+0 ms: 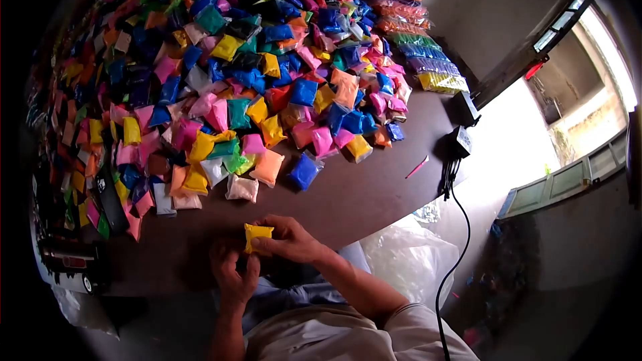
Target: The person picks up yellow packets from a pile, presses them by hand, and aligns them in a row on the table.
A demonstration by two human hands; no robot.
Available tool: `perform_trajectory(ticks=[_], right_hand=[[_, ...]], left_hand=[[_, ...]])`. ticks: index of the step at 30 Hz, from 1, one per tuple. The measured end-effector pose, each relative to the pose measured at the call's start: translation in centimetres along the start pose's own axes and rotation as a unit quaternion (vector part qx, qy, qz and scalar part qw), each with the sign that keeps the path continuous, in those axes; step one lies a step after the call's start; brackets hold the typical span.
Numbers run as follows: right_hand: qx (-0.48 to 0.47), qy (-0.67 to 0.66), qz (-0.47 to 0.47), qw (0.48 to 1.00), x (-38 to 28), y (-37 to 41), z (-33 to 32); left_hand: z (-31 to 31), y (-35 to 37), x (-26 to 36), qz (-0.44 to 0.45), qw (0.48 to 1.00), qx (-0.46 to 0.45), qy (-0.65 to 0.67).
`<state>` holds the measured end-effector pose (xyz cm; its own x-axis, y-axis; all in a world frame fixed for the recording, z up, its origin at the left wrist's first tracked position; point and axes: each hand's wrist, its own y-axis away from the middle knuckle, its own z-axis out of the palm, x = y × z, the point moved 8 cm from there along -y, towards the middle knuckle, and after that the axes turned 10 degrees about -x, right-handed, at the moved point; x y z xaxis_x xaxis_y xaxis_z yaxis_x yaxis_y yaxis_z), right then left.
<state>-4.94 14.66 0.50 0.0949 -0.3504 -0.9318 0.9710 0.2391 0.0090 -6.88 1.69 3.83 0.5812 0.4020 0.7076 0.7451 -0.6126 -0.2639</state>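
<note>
A small yellow packet point(258, 235) is pinched between the thumb and fingers of my right hand point(291, 241), just past the table's near edge. Beside it on the left, my left hand point(235, 273) is raised with thumb and fingers apart, and nothing shows between them. Beyond my hands a large heap of small coloured packets point(247, 77) covers much of the brown table point(361, 190). Nearest to my hands in the heap lie a pale pink packet point(242, 188) and a blue packet point(305, 172).
Rows of clear bags with coloured contents point(428, 60) line the back right. A pink tool point(417, 167), black adapters point(460, 142) and a hanging cable point(467, 227) are at the right edge. A black device point(67, 259) sits far left; a clear plastic bag point(408, 257) is below.
</note>
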Motion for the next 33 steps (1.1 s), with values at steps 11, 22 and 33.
perform_trajectory(ticks=[11,22,33], right_hand=[[0.047,0.042,0.001,0.998,0.2,0.3,0.6],[-0.028,-0.009,0.033,0.999,-0.1,-0.1,0.9],[0.021,0.021,0.005,1.0,-0.2,-0.3,0.7]], left_hand=[[-0.8,-0.2,0.0,0.006,1.0,0.004,0.014],[-1.0,-0.3,0.7,0.038,0.999,0.015,-0.017],[-0.8,-0.4,0.9,0.057,0.997,0.032,-0.034]])
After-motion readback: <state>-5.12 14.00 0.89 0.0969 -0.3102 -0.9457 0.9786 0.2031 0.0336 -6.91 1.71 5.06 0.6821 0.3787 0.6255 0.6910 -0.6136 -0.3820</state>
